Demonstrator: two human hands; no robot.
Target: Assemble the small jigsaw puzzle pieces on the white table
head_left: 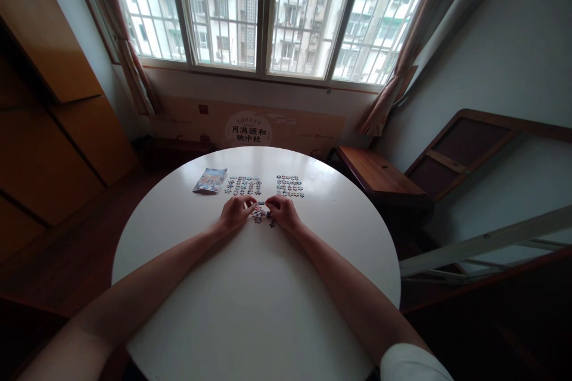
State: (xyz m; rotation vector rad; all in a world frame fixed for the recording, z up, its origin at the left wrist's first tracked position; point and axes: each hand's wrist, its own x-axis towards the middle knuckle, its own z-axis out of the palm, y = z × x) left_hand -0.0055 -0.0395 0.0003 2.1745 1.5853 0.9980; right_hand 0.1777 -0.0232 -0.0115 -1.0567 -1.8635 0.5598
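Note:
Both my arms reach out over a round white table (pixel 250 297). My left hand (pixel 236 212) and my right hand (pixel 283 212) meet near the table's middle, fingers curled in a pinch on a small jigsaw puzzle piece (pixel 261 203) held between them. A small cluster of joined pieces (pixel 260 217) lies on the table right under the hands. Just beyond the hands lie two laid-out groups of puzzle pieces, a left group (pixel 243 185) and a right group (pixel 290 186). A colourful picture card (pixel 210 180) lies to the left of them.
A wooden bench (pixel 378 172) stands beyond the table's right edge, a leaning wooden frame (pixel 469 149) behind it. A cardboard box with printed characters (pixel 248 127) sits under the barred window (pixel 268 12). Wooden cabinets (pixel 49 101) fill the left wall.

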